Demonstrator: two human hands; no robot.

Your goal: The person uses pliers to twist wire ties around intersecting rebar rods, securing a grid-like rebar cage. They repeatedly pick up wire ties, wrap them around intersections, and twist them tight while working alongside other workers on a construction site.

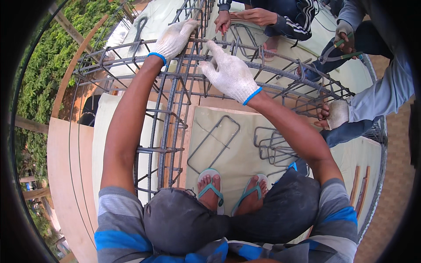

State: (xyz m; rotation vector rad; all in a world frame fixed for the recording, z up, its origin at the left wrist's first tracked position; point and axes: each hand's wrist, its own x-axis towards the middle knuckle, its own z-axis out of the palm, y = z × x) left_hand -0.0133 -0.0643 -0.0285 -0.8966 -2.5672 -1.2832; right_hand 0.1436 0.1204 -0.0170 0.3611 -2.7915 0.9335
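Note:
Both my hands wear white knit gloves with blue cuffs and are at the crossing of a steel rebar cage (163, 131). My left hand (174, 38) is closed over the bars on the far side of the crossing, its fingers together and pointing away to the right. To its right, my right hand (231, 74) lies over the crosswise bars (274, 68). Its fingers are apart, one stretched forward across a bar. What lies under its palm is hidden. Beyond it, another person's hand (222, 21) holds a red-handled tool (223, 31) at the same cage.
Bent rebar stirrups (214, 142) lie by my sandalled feet, with a stack of them (272, 147) to the right. At the right, a co-worker holds green-handled cutters (337, 51); their gloved hand (337, 115) is by the cage end. Left are plywood edges (66, 162) and trees.

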